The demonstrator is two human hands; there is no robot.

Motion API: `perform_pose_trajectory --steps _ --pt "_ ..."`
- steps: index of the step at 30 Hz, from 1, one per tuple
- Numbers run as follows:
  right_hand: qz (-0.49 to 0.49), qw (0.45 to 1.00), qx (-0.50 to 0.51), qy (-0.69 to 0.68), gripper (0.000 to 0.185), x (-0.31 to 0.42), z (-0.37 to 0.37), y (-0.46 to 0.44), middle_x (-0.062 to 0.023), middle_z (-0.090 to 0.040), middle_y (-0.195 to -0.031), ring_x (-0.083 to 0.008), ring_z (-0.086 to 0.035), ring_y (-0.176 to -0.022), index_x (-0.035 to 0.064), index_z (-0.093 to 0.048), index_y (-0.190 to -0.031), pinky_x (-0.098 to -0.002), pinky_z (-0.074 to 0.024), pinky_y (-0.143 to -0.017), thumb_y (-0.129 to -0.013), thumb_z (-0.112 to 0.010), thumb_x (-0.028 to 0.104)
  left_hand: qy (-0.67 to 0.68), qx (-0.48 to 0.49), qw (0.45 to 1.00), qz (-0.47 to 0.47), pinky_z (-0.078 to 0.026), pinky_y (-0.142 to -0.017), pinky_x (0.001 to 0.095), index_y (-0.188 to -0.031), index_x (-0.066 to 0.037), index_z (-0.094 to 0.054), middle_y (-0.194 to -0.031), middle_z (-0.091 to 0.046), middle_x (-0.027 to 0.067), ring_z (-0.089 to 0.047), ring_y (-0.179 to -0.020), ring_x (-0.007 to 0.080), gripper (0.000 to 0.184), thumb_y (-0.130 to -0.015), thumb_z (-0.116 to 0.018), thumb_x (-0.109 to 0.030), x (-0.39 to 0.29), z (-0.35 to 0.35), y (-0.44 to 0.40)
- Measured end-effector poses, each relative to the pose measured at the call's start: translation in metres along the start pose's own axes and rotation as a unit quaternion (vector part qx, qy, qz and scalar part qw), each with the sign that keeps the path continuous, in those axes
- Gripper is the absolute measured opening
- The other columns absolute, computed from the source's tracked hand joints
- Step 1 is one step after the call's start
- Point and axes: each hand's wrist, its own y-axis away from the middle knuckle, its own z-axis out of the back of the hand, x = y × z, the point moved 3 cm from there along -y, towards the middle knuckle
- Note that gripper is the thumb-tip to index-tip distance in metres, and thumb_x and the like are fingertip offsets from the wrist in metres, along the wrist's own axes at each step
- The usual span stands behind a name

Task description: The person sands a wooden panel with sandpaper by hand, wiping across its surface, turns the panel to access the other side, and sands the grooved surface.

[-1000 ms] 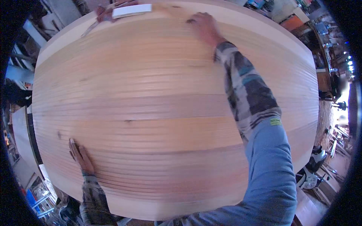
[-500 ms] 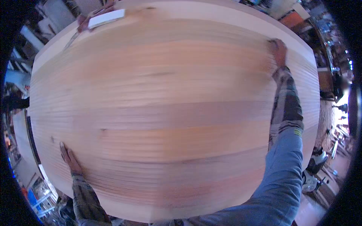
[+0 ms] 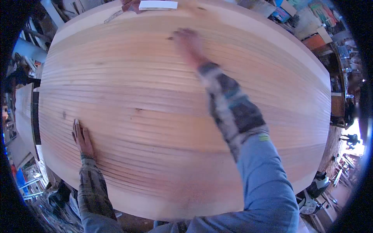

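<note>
A large wooden panel (image 3: 175, 128) with long grooved grain lines fills most of the view. My left hand (image 3: 82, 138) lies flat on its left part, fingers stretched out and a little apart. Near the panel's far side my right hand (image 3: 189, 44) reaches out, palm down over the wood. Motion smears its fingers, so whether anything is under them cannot be made out. Beyond it, at the far edge, a white rectangular block (image 3: 158, 5) rests beside a crumpled reddish-brown piece (image 3: 132, 6), perhaps cloth or paper.
Pale smooth borders run along the panel's far and near edges. A black and white machine or tool (image 3: 312, 194) stands off the right corner. Cluttered shelves (image 3: 342, 77) line the right side. Another board (image 3: 24, 116) stands at the left, and a distant person (image 3: 351, 139) shows at the right.
My right hand has swept from the far right to the middle of the panel's far side. My left hand stays flat on the wood. The whole view has shifted somewhat.
</note>
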Motion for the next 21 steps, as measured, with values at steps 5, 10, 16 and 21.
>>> perform_pose_trajectory --steps 5,10,16,21 --pt "-0.003 0.996 0.047 0.076 0.022 -0.034 0.006 0.014 -0.0102 -0.065 -0.104 -0.0332 -0.059 -0.106 0.0165 -0.069 -0.101 -0.05 -0.0422 -0.095 -0.085 -0.055 0.017 -0.002 -0.001 1.0 -0.013 -0.009 -0.119 0.0449 -0.149 -0.005 -0.032 -0.155 -0.032 0.0136 -0.025 -0.145 0.027 0.055 -0.103 -0.04 -0.034 0.02 -0.009 -0.003" --pt "-0.164 0.964 0.085 0.191 0.022 -0.182 0.179 0.155 -0.0116 -0.065 -0.1 -0.0337 -0.056 -0.104 0.0126 -0.071 -0.1 -0.0487 -0.039 -0.096 -0.086 -0.059 0.025 0.001 -0.004 1.0 -0.005 -0.009 -0.119 0.0451 -0.15 -0.006 -0.032 -0.155 -0.032 0.0125 -0.024 -0.145 0.0276 0.056 -0.103 -0.04 -0.036 0.004 -0.001 -0.001" --pt "-0.12 0.972 0.03 0.2 0.022 -0.203 0.194 0.182 -0.0105 -0.066 -0.103 -0.0324 -0.056 -0.105 0.0112 -0.07 -0.105 -0.0427 -0.0403 -0.099 -0.086 -0.063 0.022 -0.008 -0.015 1.0 -0.02 -0.01 -0.118 0.0468 -0.15 -0.007 -0.032 -0.155 -0.033 0.0124 -0.025 -0.145 0.028 0.056 -0.103 -0.04 -0.035 0.007 -0.001 0.0" --pt "-0.023 0.999 0.019 -0.022 0.033 -0.02 0.017 0.048 -0.0075 -0.063 -0.113 -0.0323 -0.054 -0.115 0.0167 -0.066 -0.113 -0.0456 -0.0386 -0.104 -0.081 -0.061 0.012 -0.006 -0.007 1.0 -0.001 -0.01 -0.119 0.0465 -0.15 -0.007 -0.032 -0.155 -0.033 0.0123 -0.025 -0.145 0.0273 0.055 -0.103 -0.04 -0.035 0.01 0.0 0.0"
